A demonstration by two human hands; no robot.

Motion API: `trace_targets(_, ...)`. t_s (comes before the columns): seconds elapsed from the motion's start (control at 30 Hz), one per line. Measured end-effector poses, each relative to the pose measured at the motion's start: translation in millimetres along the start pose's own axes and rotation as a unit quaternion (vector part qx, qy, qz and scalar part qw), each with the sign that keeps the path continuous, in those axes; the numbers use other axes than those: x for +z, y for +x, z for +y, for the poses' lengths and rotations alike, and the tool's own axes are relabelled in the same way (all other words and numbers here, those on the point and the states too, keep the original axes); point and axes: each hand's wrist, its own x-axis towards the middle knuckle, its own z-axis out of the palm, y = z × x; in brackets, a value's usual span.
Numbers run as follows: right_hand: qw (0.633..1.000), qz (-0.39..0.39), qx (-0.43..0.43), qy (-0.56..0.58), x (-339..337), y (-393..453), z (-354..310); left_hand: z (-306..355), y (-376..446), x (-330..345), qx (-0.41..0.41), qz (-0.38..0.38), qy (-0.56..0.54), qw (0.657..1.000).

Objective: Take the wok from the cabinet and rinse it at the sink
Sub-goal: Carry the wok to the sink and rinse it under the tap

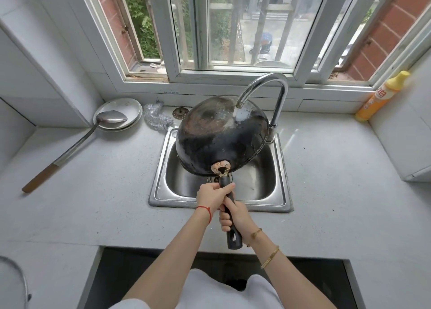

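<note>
The black wok (217,136) is turned bottom up over the steel sink (161,192), tilted with its far rim raised. Water runs from the curved chrome tap (261,85) onto the wok's blackened underside. Its long black handle (231,229) points toward me. My left hand (211,195) grips the handle close to the wok. Just behind it, my right hand (235,215) grips the middle of the handle. The handle's end with its hanging hole sticks out past my right hand.
Left of the sink, a long metal spatula (74,145) leans on stacked white plates (130,108). A steel scourer (156,117) and a drain strainer (180,112) lie behind the sink. A yellow detergent bottle (380,96) stands at the right wall. A window is behind the tap.
</note>
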Motion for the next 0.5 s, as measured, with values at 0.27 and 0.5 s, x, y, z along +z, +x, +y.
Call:
trace_targets(0.27,1.0,-0.008,0.002,-0.019,5.3,-6.8,9.8,-12.1,-10.4,-6.2,0.011,0.01,-0.017,1.0)
trace_targets(0.5,1.0,-0.015,0.0,-0.015,2.5,-18.9,18.6,-20.9,-22.4,-3.2,0.008,0.004,-0.025,1.0)
